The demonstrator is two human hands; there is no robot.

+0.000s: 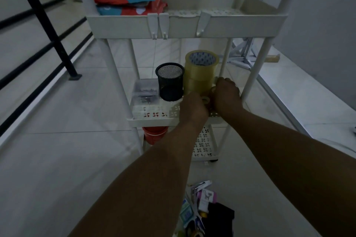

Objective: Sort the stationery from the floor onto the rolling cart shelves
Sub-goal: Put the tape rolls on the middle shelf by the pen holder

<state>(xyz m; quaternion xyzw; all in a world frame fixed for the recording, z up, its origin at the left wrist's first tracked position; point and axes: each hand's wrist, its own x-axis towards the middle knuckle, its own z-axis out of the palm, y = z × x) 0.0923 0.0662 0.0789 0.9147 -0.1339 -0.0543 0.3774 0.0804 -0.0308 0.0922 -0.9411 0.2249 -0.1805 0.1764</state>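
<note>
In the head view, both hands are on the middle shelf (152, 121) of the white cart (185, 25). The left hand (193, 106) and the right hand (226, 94) are curled narrow around some small tape rolls (205, 100), just in front of the big stack of clear tape (201, 71). I cannot tell exactly how many small rolls each hand holds.

A black mesh cup (170, 82) stands touching the big stack, and a clear box (145, 90) lies left of the cup. More stationery (200, 209) waits in a pile on the floor, so I judge the task is not finished.

To do this step well, I would put the small rolls flat on the shelf, beside the big stack and not leaning on it. The fingers should open slowly, because round rolls may roll away over the low front edge. The hands should also keep off the tall stack, which could fall.
</note>
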